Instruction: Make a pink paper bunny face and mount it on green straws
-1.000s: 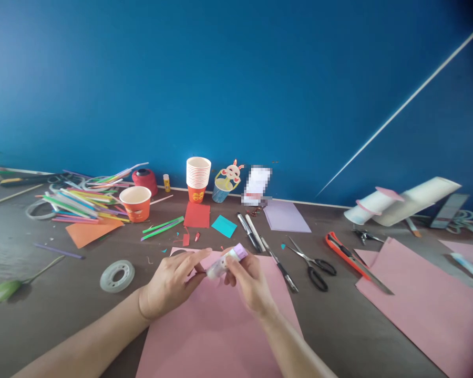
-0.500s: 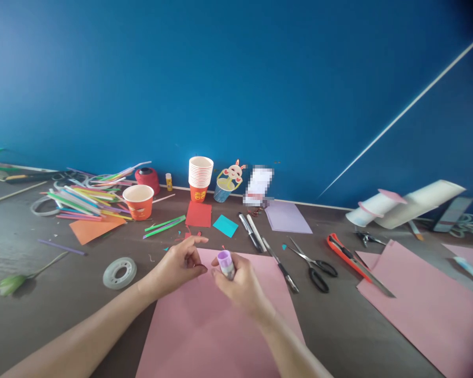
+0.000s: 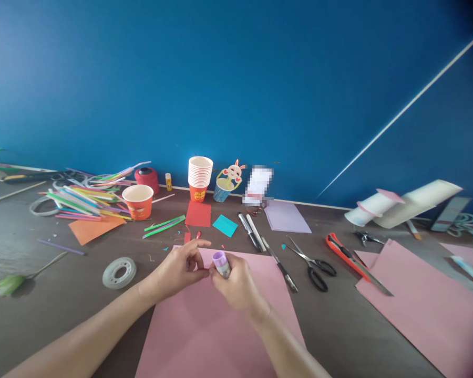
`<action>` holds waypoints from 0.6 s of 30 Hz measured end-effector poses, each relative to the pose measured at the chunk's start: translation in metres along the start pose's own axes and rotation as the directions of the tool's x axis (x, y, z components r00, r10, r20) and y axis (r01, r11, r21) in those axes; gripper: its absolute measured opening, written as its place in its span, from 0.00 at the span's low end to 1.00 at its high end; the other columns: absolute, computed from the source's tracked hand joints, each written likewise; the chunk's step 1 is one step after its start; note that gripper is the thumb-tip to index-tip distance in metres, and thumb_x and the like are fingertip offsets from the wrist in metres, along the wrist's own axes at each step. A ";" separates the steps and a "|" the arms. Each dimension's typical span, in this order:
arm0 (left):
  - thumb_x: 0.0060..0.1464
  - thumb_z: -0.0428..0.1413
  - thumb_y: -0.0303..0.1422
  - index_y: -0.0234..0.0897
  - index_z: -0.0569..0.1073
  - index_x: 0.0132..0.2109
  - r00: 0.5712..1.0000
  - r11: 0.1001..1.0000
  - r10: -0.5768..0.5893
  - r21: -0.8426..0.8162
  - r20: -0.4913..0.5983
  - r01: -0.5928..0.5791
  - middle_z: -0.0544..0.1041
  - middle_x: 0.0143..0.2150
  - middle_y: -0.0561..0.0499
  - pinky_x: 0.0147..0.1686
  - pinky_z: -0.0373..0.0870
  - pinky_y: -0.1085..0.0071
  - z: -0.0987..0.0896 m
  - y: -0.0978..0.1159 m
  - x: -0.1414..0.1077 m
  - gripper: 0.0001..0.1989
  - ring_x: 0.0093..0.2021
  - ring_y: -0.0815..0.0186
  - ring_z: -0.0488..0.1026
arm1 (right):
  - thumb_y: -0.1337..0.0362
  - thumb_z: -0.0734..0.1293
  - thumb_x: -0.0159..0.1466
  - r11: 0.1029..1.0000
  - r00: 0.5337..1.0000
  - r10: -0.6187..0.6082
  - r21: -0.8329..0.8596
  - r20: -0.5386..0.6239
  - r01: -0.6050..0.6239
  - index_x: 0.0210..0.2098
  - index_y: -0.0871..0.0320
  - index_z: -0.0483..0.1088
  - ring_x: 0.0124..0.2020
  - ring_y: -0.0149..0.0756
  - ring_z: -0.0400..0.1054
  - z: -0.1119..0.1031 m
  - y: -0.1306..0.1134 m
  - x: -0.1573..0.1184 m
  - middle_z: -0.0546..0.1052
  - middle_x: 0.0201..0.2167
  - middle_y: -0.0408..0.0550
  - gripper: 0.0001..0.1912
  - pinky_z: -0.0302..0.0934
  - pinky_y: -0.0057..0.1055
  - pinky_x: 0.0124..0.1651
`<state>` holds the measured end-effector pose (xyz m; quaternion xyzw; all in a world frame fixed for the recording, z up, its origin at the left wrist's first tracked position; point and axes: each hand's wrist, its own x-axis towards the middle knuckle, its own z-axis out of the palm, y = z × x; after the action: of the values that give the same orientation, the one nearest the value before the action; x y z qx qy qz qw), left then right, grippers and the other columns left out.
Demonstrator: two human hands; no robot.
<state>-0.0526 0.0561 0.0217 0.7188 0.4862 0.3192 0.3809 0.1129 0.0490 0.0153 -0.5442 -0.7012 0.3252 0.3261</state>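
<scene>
My right hand [image 3: 238,283] is wrapped around a glue stick [image 3: 221,264], its purple end pointing up and away from me. My left hand [image 3: 181,268] is closed in a pinch, thumb and fingertips bent together beside the glue stick; whatever it holds is too small or hidden to make out. The tips of both hands nearly meet over the far part of a large pink sheet of paper [image 3: 216,331], which lies flat on the table in front of me. Just past the sheet's far edge lie small red scraps [image 3: 187,238].
To the right lie markers [image 3: 250,231], a craft knife [image 3: 279,265], scissors [image 3: 314,265], a red box cutter [image 3: 350,258] and more pink paper [image 3: 413,299]. A tape roll [image 3: 119,273], an orange cup [image 3: 137,202] and straws [image 3: 79,199] are leftward. Stacked paper cups [image 3: 199,178] stand behind.
My right hand has moved slightly left with the glue stick, closing the gap to my left fingertips. My left hand has shifted very little.
</scene>
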 end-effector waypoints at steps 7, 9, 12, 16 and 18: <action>0.45 0.56 0.36 0.35 0.71 0.41 0.982 0.973 -0.157 -0.153 0.107 0.172 0.75 0.32 0.51 0.24 0.63 0.76 -0.006 -0.008 0.003 0.15 0.25 0.72 0.63 | 0.65 0.61 0.51 0.955 0.984 0.160 0.240 0.082 -0.175 0.21 0.60 0.65 0.17 0.24 0.50 -0.004 -0.003 0.007 0.59 0.15 0.37 0.05 0.47 0.21 0.19; 0.47 0.54 0.39 0.34 0.73 0.36 0.969 0.950 -0.216 -0.201 0.123 0.237 0.74 0.29 0.51 0.20 0.60 0.77 -0.006 -0.008 0.004 0.13 0.24 0.72 0.63 | 0.64 0.62 0.51 0.943 0.981 0.175 0.271 0.085 -0.192 0.21 0.61 0.66 0.16 0.24 0.50 -0.004 -0.004 0.008 0.59 0.15 0.37 0.06 0.47 0.21 0.18; 0.47 0.53 0.38 0.34 0.74 0.32 0.957 0.927 -0.268 -0.241 0.116 0.288 0.72 0.26 0.53 0.18 0.59 0.78 -0.007 -0.010 0.006 0.12 0.22 0.73 0.62 | 0.63 0.62 0.52 0.944 0.980 0.171 0.270 0.100 -0.192 0.21 0.60 0.67 0.16 0.24 0.50 -0.004 -0.004 0.008 0.59 0.14 0.37 0.07 0.47 0.22 0.19; 0.45 0.52 0.36 0.34 0.75 0.29 0.946 0.932 -0.307 -0.166 0.107 0.321 0.71 0.23 0.55 0.17 0.57 0.78 -0.009 -0.016 0.006 0.11 0.20 0.73 0.60 | 0.63 0.61 0.53 0.984 0.987 0.140 0.097 0.076 -0.147 0.22 0.60 0.68 0.18 0.27 0.55 -0.005 0.000 0.006 0.63 0.16 0.39 0.08 0.49 0.23 0.21; 0.45 0.51 0.35 0.35 0.75 0.29 0.947 0.948 -0.304 -0.066 0.101 0.312 0.68 0.20 0.56 0.17 0.55 0.78 -0.010 -0.017 0.006 0.10 0.19 0.74 0.59 | 0.64 0.61 0.53 0.990 0.989 0.136 -0.037 0.052 -0.135 0.24 0.59 0.70 0.21 0.29 0.59 -0.005 0.005 0.005 0.67 0.18 0.42 0.07 0.50 0.23 0.23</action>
<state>-0.0670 0.0682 0.0124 0.6315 0.5617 0.2427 0.4762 0.1189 0.0552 0.0149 -0.5871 -0.6766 0.3492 0.2750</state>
